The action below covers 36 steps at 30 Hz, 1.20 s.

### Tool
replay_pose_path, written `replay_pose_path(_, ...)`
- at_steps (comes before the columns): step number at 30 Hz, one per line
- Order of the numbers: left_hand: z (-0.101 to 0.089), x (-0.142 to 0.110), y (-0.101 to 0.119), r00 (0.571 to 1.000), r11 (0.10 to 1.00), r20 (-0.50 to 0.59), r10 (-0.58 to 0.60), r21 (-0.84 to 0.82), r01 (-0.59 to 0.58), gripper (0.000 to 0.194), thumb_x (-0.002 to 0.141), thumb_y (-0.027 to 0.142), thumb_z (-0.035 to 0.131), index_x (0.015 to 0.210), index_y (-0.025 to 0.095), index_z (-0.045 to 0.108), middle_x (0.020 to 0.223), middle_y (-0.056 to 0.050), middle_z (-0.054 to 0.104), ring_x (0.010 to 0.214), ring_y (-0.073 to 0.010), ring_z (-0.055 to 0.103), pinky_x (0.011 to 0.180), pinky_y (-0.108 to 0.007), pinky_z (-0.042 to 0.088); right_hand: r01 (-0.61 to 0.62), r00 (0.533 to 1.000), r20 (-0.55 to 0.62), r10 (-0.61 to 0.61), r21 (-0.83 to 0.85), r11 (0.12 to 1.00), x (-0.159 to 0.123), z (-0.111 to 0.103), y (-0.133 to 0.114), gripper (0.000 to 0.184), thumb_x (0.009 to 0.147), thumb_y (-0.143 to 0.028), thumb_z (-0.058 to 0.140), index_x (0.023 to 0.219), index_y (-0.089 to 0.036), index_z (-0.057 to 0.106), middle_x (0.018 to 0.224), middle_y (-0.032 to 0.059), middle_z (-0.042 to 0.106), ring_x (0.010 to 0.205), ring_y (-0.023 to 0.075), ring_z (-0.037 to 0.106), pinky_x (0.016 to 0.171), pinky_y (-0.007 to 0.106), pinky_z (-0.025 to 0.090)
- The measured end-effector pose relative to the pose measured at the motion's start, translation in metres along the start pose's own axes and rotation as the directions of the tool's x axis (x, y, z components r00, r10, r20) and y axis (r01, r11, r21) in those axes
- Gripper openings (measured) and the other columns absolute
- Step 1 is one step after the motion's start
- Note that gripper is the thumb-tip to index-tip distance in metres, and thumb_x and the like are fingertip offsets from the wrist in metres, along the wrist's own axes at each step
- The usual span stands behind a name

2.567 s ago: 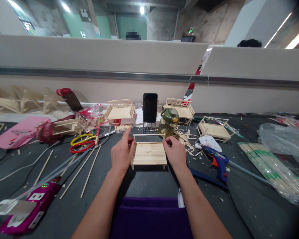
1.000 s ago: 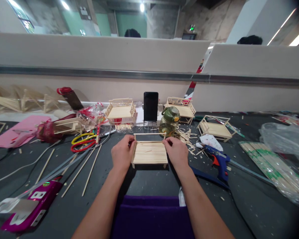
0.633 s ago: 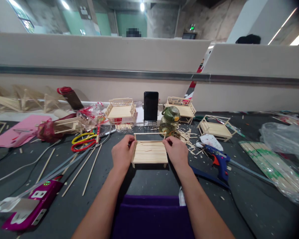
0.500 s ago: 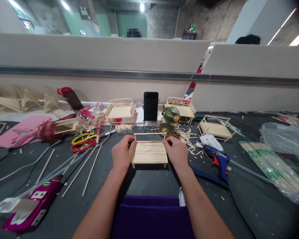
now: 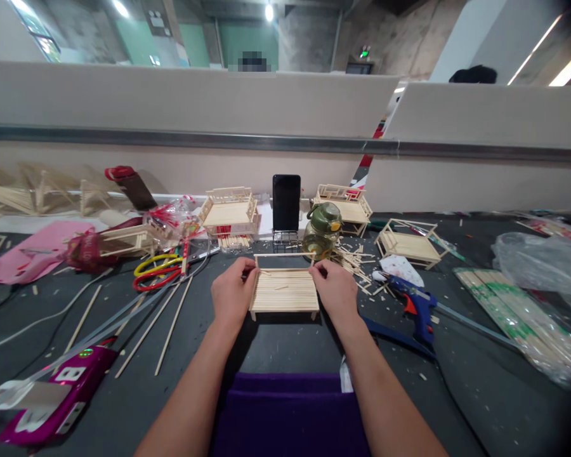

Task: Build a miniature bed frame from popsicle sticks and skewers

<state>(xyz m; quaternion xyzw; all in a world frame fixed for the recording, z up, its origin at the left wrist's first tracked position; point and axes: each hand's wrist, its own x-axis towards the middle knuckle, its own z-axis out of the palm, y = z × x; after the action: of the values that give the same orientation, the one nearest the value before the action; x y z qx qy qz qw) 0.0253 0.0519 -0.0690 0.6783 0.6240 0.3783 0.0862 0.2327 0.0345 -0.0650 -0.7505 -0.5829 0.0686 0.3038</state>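
A small bench made of wooden sticks (image 5: pixel 285 295) stands upright on the dark table in front of me, with a slatted seat, short legs and a rail raised along its far side. My left hand (image 5: pixel 234 289) pinches its far left corner by the rail's post. On the opposite side my right hand (image 5: pixel 335 289) pinches the far right corner the same way. A short loose bit of stick (image 5: pixel 281 287) lies on the slats. The fingertips partly hide both rear corners.
Behind the bench stand a phone (image 5: pixel 286 203) and a green bottle (image 5: pixel 324 222). A blue glue gun (image 5: pixel 416 301) lies to the right, near packed sticks (image 5: pixel 514 311). Scissors (image 5: pixel 158 270) and a purple power strip (image 5: pixel 61 397) are left. Other stick models (image 5: pixel 231 212) stand further back.
The loose stick bit on the slats has shifted slightly. Both hands keep their hold on the bench corners; the whole view has moved a little.
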Motion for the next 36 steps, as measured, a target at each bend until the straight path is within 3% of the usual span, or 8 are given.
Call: replay_pose_path(36,0.0062,-0.0014,-0.0034,0.998,0.991,-0.046,-0.039,-0.129,0.033,0.015,0.083,0.029,0.056,0.086,0.023,0.069,0.080,0.001,0.073,0.073,-0.0160,0.066,0.068,-0.024,0.044,0.023,0.999,0.023,-0.023,0.006,1.000,0.0005,0.0020,0.0008,0.019,0.088,-0.030,0.053,0.076,-0.022,0.066,0.077,0.0007,0.070,0.067,0.0150,0.058,0.058,0.025,0.029)
